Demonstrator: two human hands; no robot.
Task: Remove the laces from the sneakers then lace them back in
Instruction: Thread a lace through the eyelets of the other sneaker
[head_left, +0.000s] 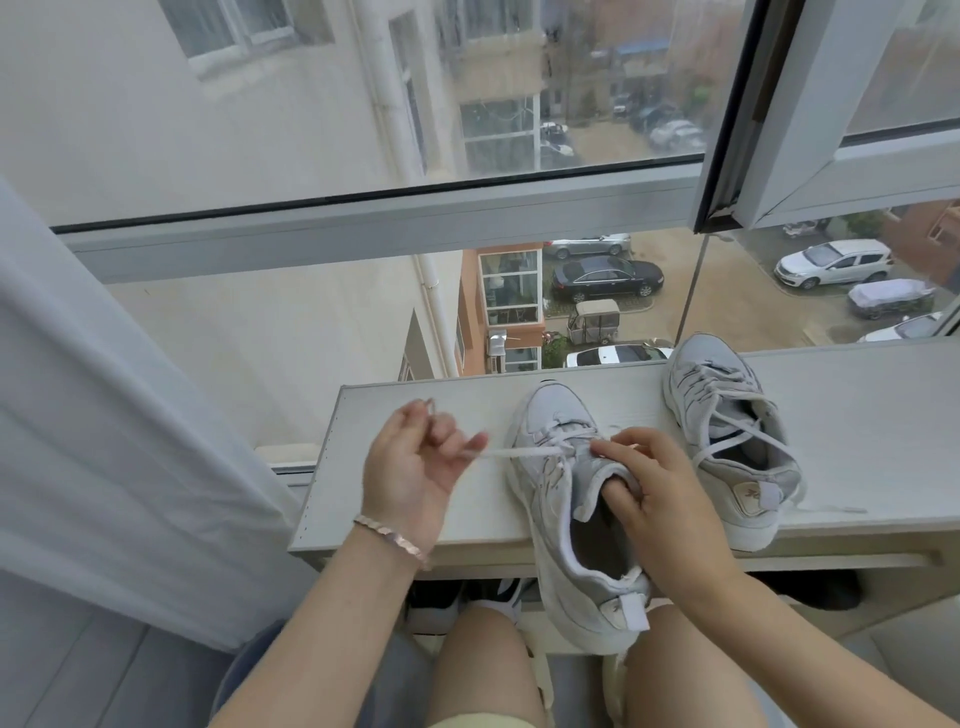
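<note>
The left hand (415, 460) pinches the lace (519, 453) drawn taut from the near sneaker (551, 415) on the white ledge (415, 506), the right hand (657, 493) grips its tongue, the second sneaker (727, 410) sitting laced just beside.

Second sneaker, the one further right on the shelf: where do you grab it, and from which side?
Take the right sneaker by its heel collar, coming from the near side. Its heel points at the person by the shelf edge and its mouth opens upward, so the right hand's fingers could probably hook inside, thumb behind the heel. The toe is rounded and farther off.
</note>
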